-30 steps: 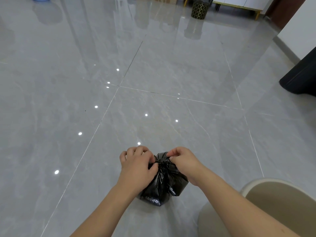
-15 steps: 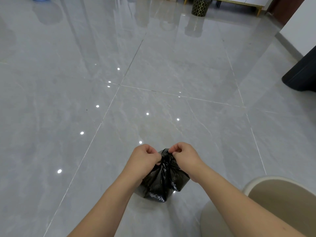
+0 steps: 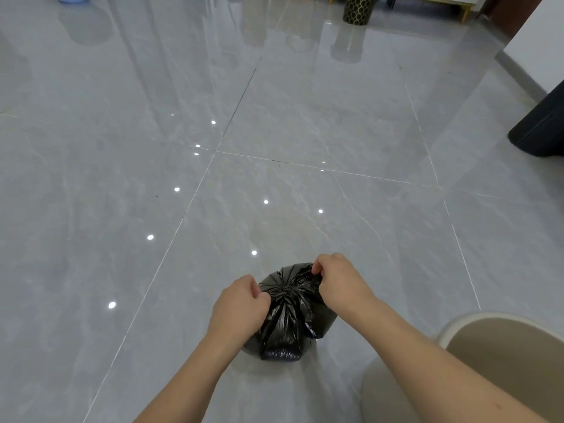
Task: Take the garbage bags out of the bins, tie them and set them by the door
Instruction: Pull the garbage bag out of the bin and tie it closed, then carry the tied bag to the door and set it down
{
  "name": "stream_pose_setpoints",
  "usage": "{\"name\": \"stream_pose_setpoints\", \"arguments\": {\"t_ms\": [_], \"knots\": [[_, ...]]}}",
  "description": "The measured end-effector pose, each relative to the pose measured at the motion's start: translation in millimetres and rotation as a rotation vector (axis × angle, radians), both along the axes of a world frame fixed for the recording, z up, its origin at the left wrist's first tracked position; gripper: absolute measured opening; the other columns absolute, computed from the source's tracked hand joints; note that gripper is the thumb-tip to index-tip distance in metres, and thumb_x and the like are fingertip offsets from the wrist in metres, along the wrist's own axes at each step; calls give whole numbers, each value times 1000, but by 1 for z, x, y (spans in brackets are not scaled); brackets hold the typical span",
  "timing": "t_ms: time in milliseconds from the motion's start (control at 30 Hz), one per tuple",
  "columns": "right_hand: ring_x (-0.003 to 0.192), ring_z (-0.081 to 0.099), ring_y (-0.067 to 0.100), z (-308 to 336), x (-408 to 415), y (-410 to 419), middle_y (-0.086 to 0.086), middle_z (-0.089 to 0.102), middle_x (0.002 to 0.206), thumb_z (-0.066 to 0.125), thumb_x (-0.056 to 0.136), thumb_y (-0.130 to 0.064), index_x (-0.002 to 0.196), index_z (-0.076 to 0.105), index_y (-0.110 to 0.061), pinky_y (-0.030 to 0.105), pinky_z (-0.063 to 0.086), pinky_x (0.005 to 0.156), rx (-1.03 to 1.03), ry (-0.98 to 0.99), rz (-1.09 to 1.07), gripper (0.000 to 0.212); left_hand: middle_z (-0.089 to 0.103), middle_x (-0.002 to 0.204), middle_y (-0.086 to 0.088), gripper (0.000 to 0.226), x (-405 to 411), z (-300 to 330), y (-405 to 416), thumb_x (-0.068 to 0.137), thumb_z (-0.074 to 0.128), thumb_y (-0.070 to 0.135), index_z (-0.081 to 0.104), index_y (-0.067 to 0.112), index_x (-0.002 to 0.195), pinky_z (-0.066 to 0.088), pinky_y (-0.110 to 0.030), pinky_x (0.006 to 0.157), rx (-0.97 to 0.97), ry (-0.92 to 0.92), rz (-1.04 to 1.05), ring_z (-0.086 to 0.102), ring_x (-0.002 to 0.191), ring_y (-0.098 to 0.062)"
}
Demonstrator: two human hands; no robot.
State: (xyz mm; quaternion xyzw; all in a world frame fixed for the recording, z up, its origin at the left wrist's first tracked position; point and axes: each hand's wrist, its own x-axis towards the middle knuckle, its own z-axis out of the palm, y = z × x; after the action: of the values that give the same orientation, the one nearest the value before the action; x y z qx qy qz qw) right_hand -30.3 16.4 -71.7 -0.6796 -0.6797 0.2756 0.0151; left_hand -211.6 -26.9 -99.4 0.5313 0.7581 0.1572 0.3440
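Head view: we drew the knot tight on the black garbage bag [image 3: 290, 312], which sat on the grey tiled floor [image 3: 274, 117].

Half a second before, our two fists had met over the gathered neck; now they had moved apart, the left hand [image 3: 241, 303] clenched on a strand of plastic at the bag's left side, the right hand [image 3: 338, 282] pinching another at its upper right. Between them the neck showed puckered and closed, so we judged the tying nearly done. A beige bin [image 3: 500, 355] stood just beside us on the right, without a liner as far as we could see. Carrying the bag to the door remained; no door was in view.
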Motion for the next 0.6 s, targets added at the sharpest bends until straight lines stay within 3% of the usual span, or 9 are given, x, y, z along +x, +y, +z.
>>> {"name": "stream_pose_setpoints", "arguments": {"t_ms": [100, 167, 267, 367, 467, 600], "knots": [[112, 53, 25, -1, 4, -1, 6, 41, 132, 36, 96, -9, 138, 46, -16, 28, 44, 94, -115, 59, 108, 44, 62, 78, 9, 11, 2, -5, 1, 83, 49, 29, 58, 24, 83, 48, -32, 70, 43, 53, -67, 58, 78, -15], [118, 50, 27, 0, 7, -3, 6, 37, 135, 39, 94, -13, 143, 40, -15, 30, 42, 97, -208, 8, 215, 49, 56, 93, 9, 15, 4, -8, 1, 85, 47, 35, 58, 27, 92, 45, -34, 78, 36, 153, -185, 53, 91, -17], [107, 54, 28, -4, 8, -3, 8, 45, 122, 45, 90, -8, 122, 58, -11, 33, 48, 84, -193, -195, 316, 35, 47, 100, 4, 15, 9, -11, 2, 92, 41, 28, 55, 22, 95, 42, -33, 80, 22, 260, -316, 46, 95, -19], [105, 53, 27, 4, 10, 3, 8, 48, 119, 47, 92, -8, 115, 64, -10, 33, 49, 86, -98, -199, 244, 29, 52, 85, 1, 15, 16, 3, 12, 96, 37, 21, 49, 16, 87, 43, -34, 68, 46, 158, -255, 53, 81, -21], [112, 47, 27, 42, 24, 12, 7, 46, 123, 46, 93, -11, 120, 61, -13, 35, 44, 96, 44, -87, 131, 31, 59, 79, -3, 16, 29, 49, 30, 99, 38, 22, 48, 13, 91, 40, -34, 62, 128, 129, -217, 56, 74, -24], [110, 50, 26, 142, 52, 16, 7, 54, 122, 44, 93, -7, 120, 57, -13, 34, 44, 95, 145, 66, 24, 31, 60, 76, -6, 15, 59, 157, 54, 101, 36, 22, 46, 13, 95, 44, -38, 63, 251, 149, -236, 58, 71, -28]]}}
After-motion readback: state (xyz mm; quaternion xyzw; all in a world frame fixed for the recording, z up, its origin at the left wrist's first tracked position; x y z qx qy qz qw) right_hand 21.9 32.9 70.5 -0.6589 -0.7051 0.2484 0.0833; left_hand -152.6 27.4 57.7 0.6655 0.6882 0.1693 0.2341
